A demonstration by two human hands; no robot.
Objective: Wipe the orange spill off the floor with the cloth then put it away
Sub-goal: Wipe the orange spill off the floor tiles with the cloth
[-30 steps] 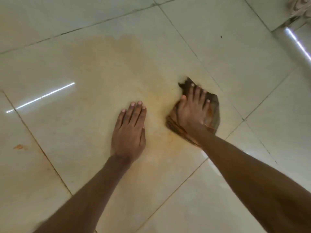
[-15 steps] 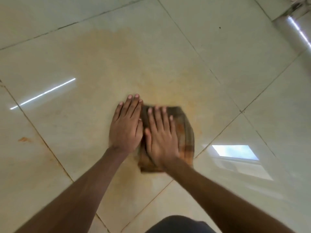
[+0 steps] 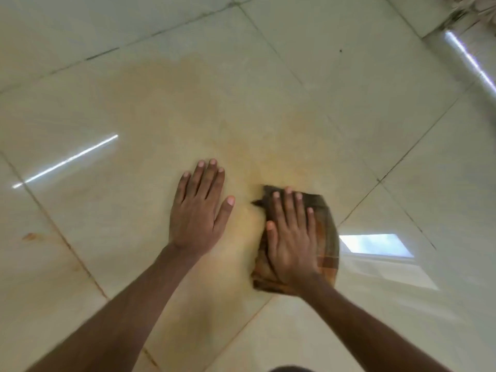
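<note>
Pressure is applied to the brown cloth point(image 3: 326, 237) by the right hand point(image 3: 291, 237), laid flat with straight fingers. The left hand point(image 3: 198, 210), likewise flat and holding nothing, is braced on the floor point(image 3: 375, 116) just left of the cloth. Orange spill point(image 3: 214, 116) is smeared beyond the cloth. Wiping is judged under way; further strokes across that film are called for before storage.

The flat right hand point(image 3: 291, 242) presses a folded brown cloth point(image 3: 326, 237) onto glossy cream floor tiles point(image 3: 349, 108) beside the flat left hand point(image 3: 200, 210) and a faint orange smear point(image 3: 188, 108).
</note>
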